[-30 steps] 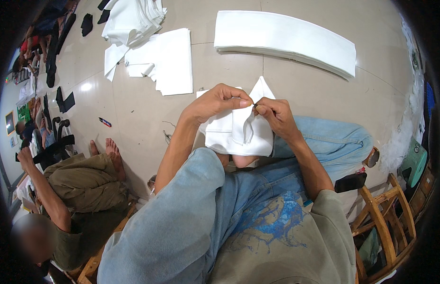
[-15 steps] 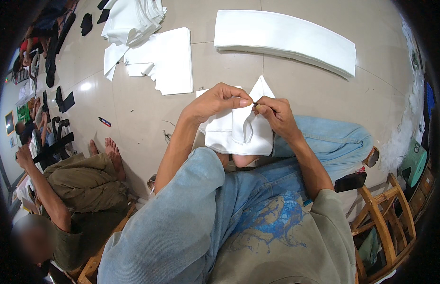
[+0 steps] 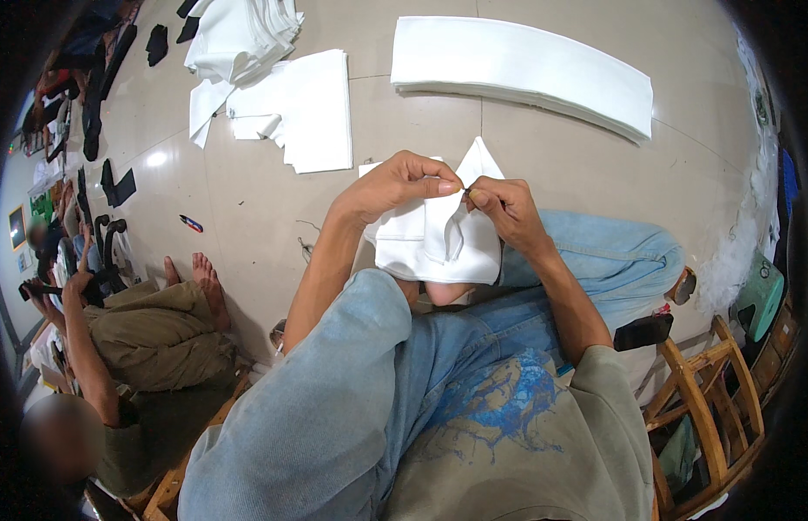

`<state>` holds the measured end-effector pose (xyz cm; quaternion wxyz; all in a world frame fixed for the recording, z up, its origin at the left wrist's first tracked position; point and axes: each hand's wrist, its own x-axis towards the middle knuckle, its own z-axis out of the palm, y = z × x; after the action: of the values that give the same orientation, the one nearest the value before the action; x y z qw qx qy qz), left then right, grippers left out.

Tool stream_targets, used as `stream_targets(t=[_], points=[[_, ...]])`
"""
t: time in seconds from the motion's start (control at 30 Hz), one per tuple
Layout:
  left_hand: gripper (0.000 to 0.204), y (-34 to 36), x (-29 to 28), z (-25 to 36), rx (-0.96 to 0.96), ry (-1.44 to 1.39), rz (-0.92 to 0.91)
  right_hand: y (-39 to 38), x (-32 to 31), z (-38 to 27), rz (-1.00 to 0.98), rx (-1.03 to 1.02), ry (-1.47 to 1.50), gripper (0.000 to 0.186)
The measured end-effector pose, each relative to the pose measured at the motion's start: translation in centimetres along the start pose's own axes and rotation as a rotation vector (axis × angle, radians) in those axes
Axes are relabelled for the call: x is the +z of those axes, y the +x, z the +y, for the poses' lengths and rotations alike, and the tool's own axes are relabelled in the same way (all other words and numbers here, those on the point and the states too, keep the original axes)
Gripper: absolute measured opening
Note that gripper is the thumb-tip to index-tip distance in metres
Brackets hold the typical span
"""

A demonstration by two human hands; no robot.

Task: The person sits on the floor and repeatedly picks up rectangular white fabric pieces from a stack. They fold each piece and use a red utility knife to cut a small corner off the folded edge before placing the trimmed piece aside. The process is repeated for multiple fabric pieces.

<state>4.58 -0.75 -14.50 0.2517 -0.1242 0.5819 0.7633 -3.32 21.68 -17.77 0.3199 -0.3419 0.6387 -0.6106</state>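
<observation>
white, smooth, pointed cloth [image 3: 437,233] in left hand [image 3: 408,180], small dark bit [image 3: 467,192] in right hand [image 3: 510,211], each grip narrow

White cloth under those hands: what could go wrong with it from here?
The left hand and right hand nearly meet at a small dark item, too small to identify; it might slip from the right hand or, if sharp, snag the white cloth. Neither hand holds the cloth's lower edge, so it could slide toward the tiled floor.
</observation>
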Motion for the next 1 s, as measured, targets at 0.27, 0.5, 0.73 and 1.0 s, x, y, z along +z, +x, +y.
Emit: stream_targets(t=[0.27, 0.5, 0.73, 1.0], points=[[0.018, 0.0, 0.1, 0.2, -0.015, 0.002, 0.000, -0.1, 0.2, 0.2, 0.009, 0.014, 0.039, 0.046], [0.018, -0.1, 0.3, 0.3, -0.022, 0.000, 0.018, 0.0, 0.0, 0.2, -0.008, 0.037, 0.010, 0.048], [0.019, -0.1, 0.4, 0.3, -0.018, 0.014, 0.017, -0.2, -0.1, 0.7, -0.015, 0.046, -0.006, 0.048], [0.019, -1.1, 0.9, -0.4, 0.220, 0.023, 0.164, 0.8, -2.8, 0.8, 0.380, 0.401, -0.381, 0.032]])
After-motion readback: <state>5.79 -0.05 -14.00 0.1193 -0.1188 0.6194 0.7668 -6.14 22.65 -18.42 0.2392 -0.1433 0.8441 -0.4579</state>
